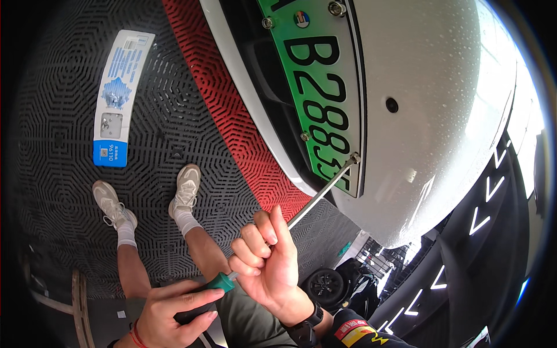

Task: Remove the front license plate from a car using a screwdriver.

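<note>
My left hand (165,313), a red cord on its wrist, is closed round the green-and-black handle of a long screwdriver (325,190). My right hand (270,264), with a black watch on the wrist, is curled round the shaft farther up, its thumb raised. The shaft slants up and right to a screw (354,158) at the lower right corner of a green licence plate (319,87), where the tip meets it. More screws sit in the plate's other corners. A white car bumper (418,156) carries the plate in a black surround.
On the dark ribbed floor tiles (156,127) lies a long white-and-blue printed packaging piece (115,98). A red tile strip (232,110) runs beside the car. My shoes (187,188) stand at left. A wheel (325,285) and a wooden frame (81,307) are near the lower edge.
</note>
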Demonstrator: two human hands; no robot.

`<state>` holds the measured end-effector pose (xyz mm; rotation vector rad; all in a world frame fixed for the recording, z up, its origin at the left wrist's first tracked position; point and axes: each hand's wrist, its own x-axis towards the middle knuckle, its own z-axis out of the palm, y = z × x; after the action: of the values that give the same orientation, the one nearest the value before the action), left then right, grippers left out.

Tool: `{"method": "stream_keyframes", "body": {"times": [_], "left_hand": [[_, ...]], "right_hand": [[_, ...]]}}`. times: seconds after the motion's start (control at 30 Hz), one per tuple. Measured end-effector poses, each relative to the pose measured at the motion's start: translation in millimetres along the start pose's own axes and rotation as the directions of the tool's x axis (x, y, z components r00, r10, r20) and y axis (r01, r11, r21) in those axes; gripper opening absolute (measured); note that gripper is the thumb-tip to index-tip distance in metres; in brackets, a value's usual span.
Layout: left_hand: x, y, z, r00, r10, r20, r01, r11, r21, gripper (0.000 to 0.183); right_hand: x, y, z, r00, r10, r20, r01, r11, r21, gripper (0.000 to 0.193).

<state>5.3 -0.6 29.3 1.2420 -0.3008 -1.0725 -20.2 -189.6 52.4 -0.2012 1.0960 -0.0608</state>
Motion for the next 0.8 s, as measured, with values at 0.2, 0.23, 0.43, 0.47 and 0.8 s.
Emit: {"method": "stream_keyframes", "body": {"times": [0.2, 0.23, 0.43, 0.47, 0.8], "left_hand": [[0, 0, -2, 1.0, -0.004, 0.001, 0.004, 1.0, -0.015, 0.035], [0, -1, -2, 1.0, -0.004, 0.004, 0.004, 1.0, -0.025, 0.035], [0, -3, -4, 0.997, 0.042, 0.059, -0.043, 0.999, 0.007, 0.045], [2, 1, -5, 0.997, 0.039, 0.06, -0.04, 0.999, 0.009, 0.045], [-3, 16, -15, 0.918, -0.384, 0.099, 0.373, 0.749, -0.547, 0.076]], "right_hand": [[1, 1, 0, 1.0, -0.007, 0.002, 0.007, 1.0, 0.0, 0.043], [1, 1, 0, 1.0, -0.008, 0.003, 0.008, 1.0, 0.004, 0.043], [-1, -1, -1, 1.0, -0.005, -0.009, 0.005, 1.0, -0.016, 0.043], [0, 0, -1, 1.0, -0.003, -0.009, 0.003, 1.0, -0.013, 0.043], [8, -1, -1, 0.986, -0.042, 0.163, 0.018, 0.99, 0.142, 0.048]]}}
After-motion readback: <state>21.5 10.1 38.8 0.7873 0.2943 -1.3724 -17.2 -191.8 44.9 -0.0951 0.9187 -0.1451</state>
